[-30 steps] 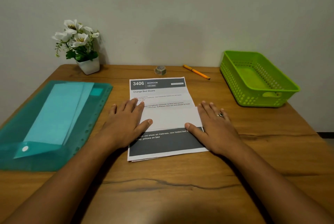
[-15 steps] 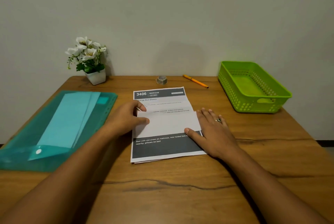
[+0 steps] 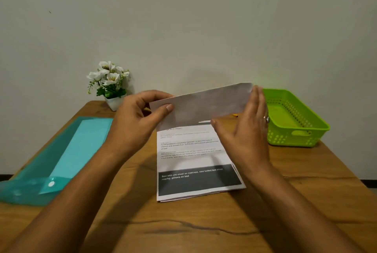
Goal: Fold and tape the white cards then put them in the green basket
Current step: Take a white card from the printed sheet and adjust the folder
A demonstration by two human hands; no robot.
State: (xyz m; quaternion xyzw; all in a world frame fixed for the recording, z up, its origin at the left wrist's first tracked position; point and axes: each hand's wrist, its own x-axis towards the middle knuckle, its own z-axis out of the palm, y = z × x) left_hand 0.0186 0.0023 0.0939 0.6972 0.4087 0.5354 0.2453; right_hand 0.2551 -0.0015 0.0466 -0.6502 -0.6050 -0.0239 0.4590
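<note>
Looked like a desk corner in a home or small office. Shown by a wooden counter [image 3: 183,230] set against a bare pale wall [image 3: 183,18], with paperwork things laid out: a teal folder [image 3: 61,154] at left, printed cards [image 3: 193,154] in the middle, a green basket [image 3: 289,139] at right. Softened by potted white flowers [image 3: 109,81] at the back.

light: dim, warm, even
shadows: soft, on table [image 3: 183,222] at 7 o'clock
blur: small print on sheet [image 3: 189,150] smeared
edges: stretched at 6 o'clock
</note>
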